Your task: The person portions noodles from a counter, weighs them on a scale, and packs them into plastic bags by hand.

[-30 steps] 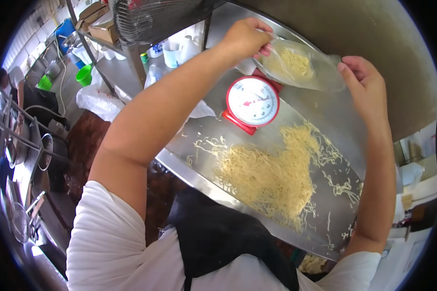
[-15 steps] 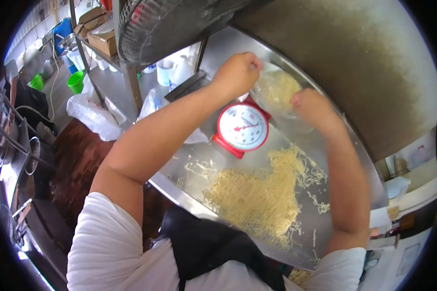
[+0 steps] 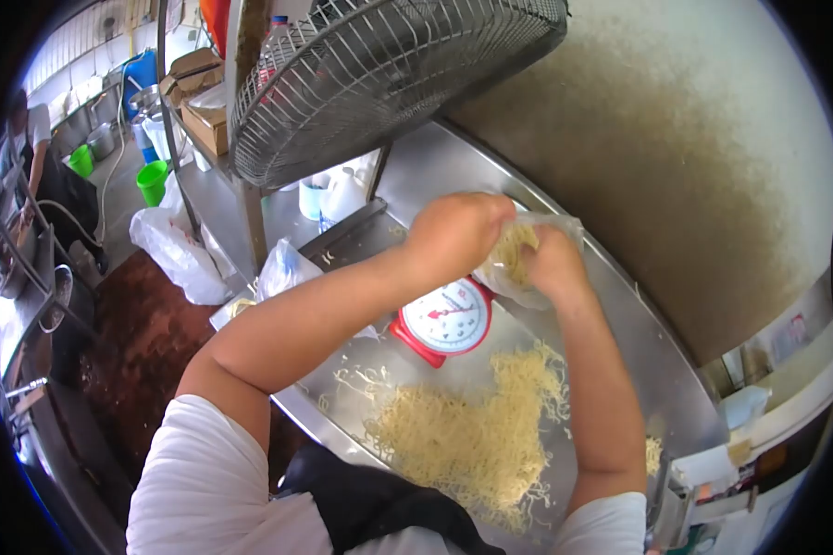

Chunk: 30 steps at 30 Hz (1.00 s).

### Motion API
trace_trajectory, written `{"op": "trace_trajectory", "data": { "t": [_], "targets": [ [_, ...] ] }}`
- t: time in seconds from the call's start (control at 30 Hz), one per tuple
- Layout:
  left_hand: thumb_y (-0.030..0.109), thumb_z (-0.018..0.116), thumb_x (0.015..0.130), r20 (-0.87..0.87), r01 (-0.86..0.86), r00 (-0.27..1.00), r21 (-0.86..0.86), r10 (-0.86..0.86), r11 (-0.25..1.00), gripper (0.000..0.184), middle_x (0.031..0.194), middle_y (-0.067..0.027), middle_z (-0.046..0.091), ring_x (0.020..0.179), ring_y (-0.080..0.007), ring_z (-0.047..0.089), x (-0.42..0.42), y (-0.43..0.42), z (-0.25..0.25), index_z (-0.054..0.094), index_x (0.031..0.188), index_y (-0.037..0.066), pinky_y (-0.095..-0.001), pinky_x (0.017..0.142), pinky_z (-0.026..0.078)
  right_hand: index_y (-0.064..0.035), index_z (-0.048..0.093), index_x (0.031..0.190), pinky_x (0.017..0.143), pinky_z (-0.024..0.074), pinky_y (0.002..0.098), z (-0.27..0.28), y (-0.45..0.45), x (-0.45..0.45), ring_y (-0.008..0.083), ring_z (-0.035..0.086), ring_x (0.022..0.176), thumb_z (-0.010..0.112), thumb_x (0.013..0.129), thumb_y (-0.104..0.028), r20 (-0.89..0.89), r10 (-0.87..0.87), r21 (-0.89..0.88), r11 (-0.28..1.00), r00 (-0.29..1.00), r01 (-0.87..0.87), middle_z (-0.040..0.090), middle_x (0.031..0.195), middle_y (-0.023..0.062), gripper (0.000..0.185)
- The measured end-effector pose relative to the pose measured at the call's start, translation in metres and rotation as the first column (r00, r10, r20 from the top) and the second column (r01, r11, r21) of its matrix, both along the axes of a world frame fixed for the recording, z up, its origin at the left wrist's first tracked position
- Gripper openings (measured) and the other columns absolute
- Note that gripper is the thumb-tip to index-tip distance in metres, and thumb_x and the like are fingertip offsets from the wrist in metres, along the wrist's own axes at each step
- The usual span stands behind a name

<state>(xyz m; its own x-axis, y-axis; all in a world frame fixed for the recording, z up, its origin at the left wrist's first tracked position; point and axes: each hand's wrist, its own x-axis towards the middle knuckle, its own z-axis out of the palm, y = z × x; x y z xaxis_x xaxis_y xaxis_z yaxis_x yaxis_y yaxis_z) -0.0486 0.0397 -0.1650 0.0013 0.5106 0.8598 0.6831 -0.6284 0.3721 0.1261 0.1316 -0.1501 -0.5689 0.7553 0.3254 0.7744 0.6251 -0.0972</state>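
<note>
A clear plastic bag (image 3: 520, 294) with yellow noodles (image 3: 506, 254) inside is between my hands, just beyond the scale. My left hand (image 3: 463, 231) is closed on the bag's left edge, knuckles up. On the other side, my right hand (image 3: 557, 263) grips the bag, its fingers bent against the film and partly hidden. The red dial scale (image 3: 446, 316) stands close below the hands, white face toward me. Whether the bag rests on its pan is hidden. A loose pile of noodles (image 3: 463, 439) is spread on the metal table (image 3: 333, 407) nearer my body.
A large caged fan (image 3: 389, 88) hangs low over the table's far left. Behind the table rises a stained wall (image 3: 676, 185). Plastic bags (image 3: 287, 268) and white jugs (image 3: 345, 194) sit at the left. Another person (image 3: 37, 157) stands at the far left.
My view has tilted up, so the scale and noodles sit lower. Both hands have drawn closer together around the bag's top, and the other person has come into sight.
</note>
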Motion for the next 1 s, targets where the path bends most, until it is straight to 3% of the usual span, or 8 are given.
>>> {"op": "trace_trajectory", "data": {
  "t": [0.13,0.27,0.37,0.43,0.6,0.8,0.9,1.0],
  "targets": [
    [0.017,0.061,0.068,-0.391,0.176,0.919,0.494,0.036,0.852,0.011,0.067,-0.0067,0.060,0.070,-0.0253,0.062,0.030,0.001,0.007,0.067,0.076,0.012,-0.0379,0.066,0.050,0.0011,0.061,0.100,0.077,0.0482,0.0440,-0.036,0.074,0.006,0.0372,0.062,0.091,0.056,0.083,-0.022,0.030,0.102,-0.205,0.974,0.994,-0.094,0.065,0.095,0.0213,0.029],
    [0.014,0.058,0.071,-0.654,0.069,0.728,-0.227,-0.205,0.971,0.013,0.082,-0.0116,0.068,0.076,-0.0302,0.066,0.051,0.028,-0.006,0.070,0.073,0.009,-0.0444,0.069,0.052,-0.0034,0.064,0.088,0.072,0.0489,0.0448,-0.057,0.121,0.009,0.0367,0.062,0.082,0.054,0.081,-0.020,-0.252,0.098,-0.337,0.924,0.963,-0.183,0.066,0.089,0.0195,0.020],
    [0.015,0.056,0.075,-0.437,-0.149,0.891,-0.533,-0.121,0.833,0.018,0.089,-0.0130,0.069,0.079,-0.0305,0.067,0.035,0.033,0.017,0.071,0.080,0.007,-0.0445,0.070,0.052,-0.0050,0.066,0.084,0.071,0.0495,0.0453,-0.037,0.124,0.003,0.0364,0.063,0.079,0.055,0.079,-0.017,-0.222,0.124,-0.204,0.964,0.967,-0.171,0.066,0.087,0.0189,0.017],
    [0.019,0.056,0.077,-0.562,-0.285,0.821,-0.550,-0.095,0.785,0.021,0.089,-0.0130,0.069,0.080,-0.0298,0.067,0.020,0.045,0.019,0.071,0.084,0.006,-0.0440,0.072,0.053,-0.0035,0.068,0.086,0.073,0.0500,0.0452,0.019,0.073,-0.016,0.0364,0.063,0.082,0.057,0.076,-0.012,0.159,0.188,0.177,0.960,0.969,-0.216,0.066,0.087,0.0195,0.017],
    [0.017,0.058,0.076,-0.567,-0.425,0.824,-0.606,0.009,0.672,0.023,0.092,-0.0157,0.069,0.085,-0.0292,0.067,0.008,0.061,0.035,0.070,0.091,0.005,-0.0426,0.072,0.052,-0.0119,0.072,0.093,0.078,0.0515,0.0423,0.059,0.049,-0.026,0.0347,0.065,0.086,0.060,0.075,-0.011,0.002,0.013,0.179,0.984,1.000,-0.013,0.067,0.092,0.0175,0.021],
    [0.021,0.064,0.077,0.377,0.139,0.926,-0.394,0.022,0.908,0.032,0.087,-0.0173,0.063,0.095,-0.0336,0.063,0.041,0.101,0.032,0.056,0.100,0.000,-0.0404,0.080,0.049,-0.0123,0.073,0.092,0.078,0.0515,0.0395,0.078,0.058,-0.020,0.0326,0.066,0.085,0.060,0.077,-0.011,-0.100,-0.016,0.126,0.992,0.995,0.028,0.068,0.091,0.0162,0.020],
    [0.024,0.061,0.081,0.154,-0.173,0.932,-0.609,0.329,0.774,0.028,0.095,-0.0230,0.063,0.101,-0.0374,0.059,0.048,0.094,0.025,0.057,0.102,0.005,-0.0438,0.087,0.047,-0.0086,0.072,0.091,0.078,0.0514,0.0384,0.090,0.052,-0.015,0.0325,0.066,0.084,0.060,0.076,-0.009,-0.366,0.047,0.137,0.991,0.929,0.004,0.068,0.090,0.0163,0.019],
    [0.030,0.057,0.085,-0.038,-0.234,0.964,-0.593,0.264,0.771,0.033,0.099,-0.0237,0.062,0.103,-0.0368,0.058,0.041,0.101,0.009,0.058,0.107,0.005,-0.0437,0.089,0.046,-0.0038,0.071,0.093,0.074,0.0512,0.0352,0.073,0.050,-0.009,0.0284,0.067,0.078,0.060,0.076,-0.009,-0.359,0.062,0.122,0.992,0.931,-0.020,0.069,0.087,0.0171,0.021]
  ]
}}
